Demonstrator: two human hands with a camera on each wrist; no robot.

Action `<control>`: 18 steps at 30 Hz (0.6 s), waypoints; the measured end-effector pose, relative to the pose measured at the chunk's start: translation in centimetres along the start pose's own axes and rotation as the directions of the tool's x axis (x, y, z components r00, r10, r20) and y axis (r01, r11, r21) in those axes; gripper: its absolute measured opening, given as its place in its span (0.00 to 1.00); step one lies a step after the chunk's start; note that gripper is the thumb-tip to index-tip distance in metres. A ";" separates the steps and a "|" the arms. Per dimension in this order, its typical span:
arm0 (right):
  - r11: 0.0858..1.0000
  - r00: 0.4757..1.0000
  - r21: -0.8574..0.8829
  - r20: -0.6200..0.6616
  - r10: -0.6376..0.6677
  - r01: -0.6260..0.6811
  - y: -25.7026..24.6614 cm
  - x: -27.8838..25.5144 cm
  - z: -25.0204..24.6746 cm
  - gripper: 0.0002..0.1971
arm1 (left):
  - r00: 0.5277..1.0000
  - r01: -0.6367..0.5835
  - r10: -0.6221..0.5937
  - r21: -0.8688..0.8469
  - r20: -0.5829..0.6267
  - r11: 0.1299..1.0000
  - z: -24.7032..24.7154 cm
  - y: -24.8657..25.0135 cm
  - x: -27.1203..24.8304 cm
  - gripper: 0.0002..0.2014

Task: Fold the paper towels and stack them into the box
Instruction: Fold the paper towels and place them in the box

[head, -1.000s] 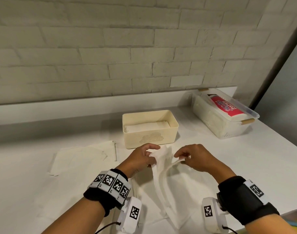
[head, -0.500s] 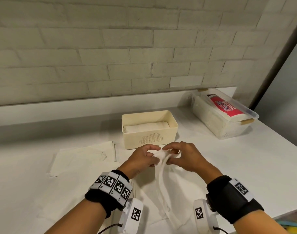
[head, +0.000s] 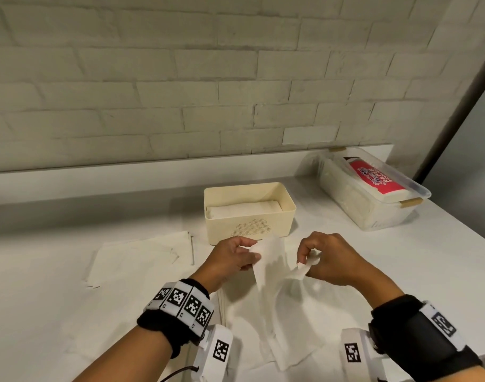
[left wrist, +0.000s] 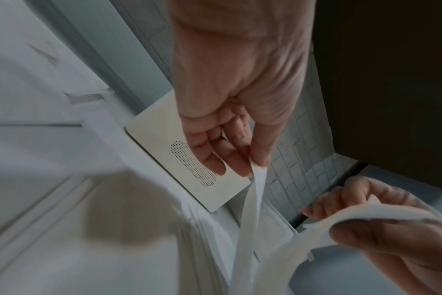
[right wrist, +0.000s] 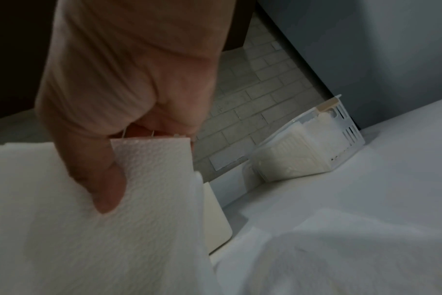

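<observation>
A white paper towel [head: 274,274] hangs lifted above the table between both hands. My left hand [head: 235,257] pinches its left upper corner between thumb and fingers [left wrist: 259,157]. My right hand [head: 318,260] pinches the other corner, thumb on top of the embossed sheet [right wrist: 151,179]. Just beyond the hands stands the cream box [head: 249,224] with a perforated cloud on its front and folded towels [head: 244,209] inside. More flat towels [head: 142,257] lie on the table to the left, and others [head: 290,340] under the lifted sheet.
A clear plastic bin [head: 373,205] with a lid and a red-labelled pack stands at the back right by the brick wall. The white table [head: 401,257] runs to a front edge at lower right. A ledge runs along the wall behind the box.
The hands had come together over the towel half a second ago; now they have drawn apart, each holding a corner, and the sheet is spread between them.
</observation>
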State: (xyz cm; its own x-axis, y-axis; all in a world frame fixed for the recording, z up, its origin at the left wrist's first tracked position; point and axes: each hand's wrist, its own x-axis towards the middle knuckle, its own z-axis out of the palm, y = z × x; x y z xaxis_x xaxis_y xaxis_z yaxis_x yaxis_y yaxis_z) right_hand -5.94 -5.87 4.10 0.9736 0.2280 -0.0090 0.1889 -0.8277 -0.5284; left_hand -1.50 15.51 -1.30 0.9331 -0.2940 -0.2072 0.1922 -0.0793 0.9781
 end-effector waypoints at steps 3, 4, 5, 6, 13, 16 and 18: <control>1.000 1.000 0.010 -0.003 -0.001 0.001 -0.3 0.0 0.3 0.14 | 1.000 -0.003 0.003 -0.032 0.013 0.999 0.2 0.1 0.0 0.10; 1.000 1.000 0.008 -0.014 -0.005 0.005 -0.5 0.2 0.5 0.11 | 1.000 -0.005 0.006 -0.045 0.021 0.999 0.3 0.2 0.0 0.10; 1.000 1.000 0.002 -0.023 -0.012 0.012 -0.6 0.4 0.8 0.08 | 1.000 -0.007 0.009 -0.055 0.027 0.998 0.5 0.2 -0.1 0.11; 1.000 0.999 -0.011 -0.032 -0.029 0.029 -0.8 0.6 1.1 0.07 | 0.999 -0.008 0.010 -0.063 0.031 0.998 0.6 0.3 -0.1 0.11; 0.989 0.984 0.021 -0.103 -0.143 0.146 -1.6 2.0 2.2 0.07 | 0.998 -0.012 0.018 -0.104 0.055 0.995 1.3 0.8 -0.3 0.11; 0.989 0.985 0.042 -0.114 -0.133 0.139 -1.7 2.2 2.3 0.07 | 0.998 -0.001 0.008 -0.110 0.063 0.994 1.4 0.7 -0.4 0.11; 0.992 0.987 0.041 -0.109 -0.118 0.123 -1.7 2.3 2.3 0.07 | 0.998 0.007 0.001 -0.107 0.068 0.994 1.5 0.6 -0.5 0.10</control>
State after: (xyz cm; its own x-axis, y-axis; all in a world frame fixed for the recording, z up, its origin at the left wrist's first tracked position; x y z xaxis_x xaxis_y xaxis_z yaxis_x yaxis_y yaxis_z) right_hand -4.34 -2.75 3.01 0.9526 0.2668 0.1460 0.3019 -0.7719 -0.5595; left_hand -2.28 14.19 -0.64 0.9104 -0.3582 -0.2071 0.2298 0.0215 0.9730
